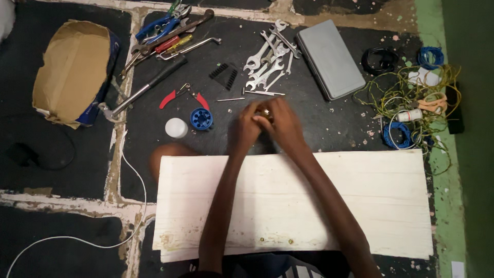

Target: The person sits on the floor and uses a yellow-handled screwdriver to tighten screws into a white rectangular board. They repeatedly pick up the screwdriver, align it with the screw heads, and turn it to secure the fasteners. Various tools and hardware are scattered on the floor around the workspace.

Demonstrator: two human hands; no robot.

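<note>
Dark cracked floor [51, 180], white board [360, 206]; left hand [248, 126] & right hand [282, 123] pinch small brass part [265, 111], mostly hidden.

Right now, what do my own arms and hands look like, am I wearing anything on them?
Both arms are bare from the bottom edge of the picture to the fingers: no sleeves, gloves, watch or bands show. The left hand and right hand are slim, with long slender forearms. Any rings are too blurred to tell.

Single head view, straight down, fairly near.
</note>
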